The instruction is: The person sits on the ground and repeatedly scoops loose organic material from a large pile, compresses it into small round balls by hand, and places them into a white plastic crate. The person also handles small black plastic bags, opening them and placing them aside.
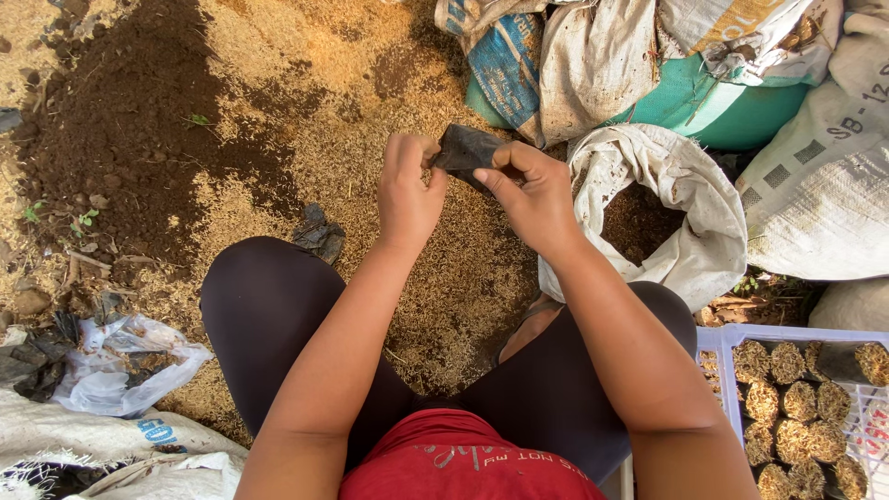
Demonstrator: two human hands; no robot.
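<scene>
I sit on the ground with my knees apart over a heap of rice husk (454, 278). Both hands are raised in front of me and hold a small black plastic bag (463, 148). My left hand (407, 190) pinches its left edge with thumb and fingers. My right hand (532, 190) grips the right side, thumb on top. The bag looks limp and folded; what is inside it is hidden.
An open white sack (681, 208) of husk mix stands right of my hands. More sacks (824, 176) pile behind it. A pale crate (787, 338) at lower right holds several filled black bags. Dark soil (120, 139) lies at left, crumpled plastic (125, 366) near my left knee.
</scene>
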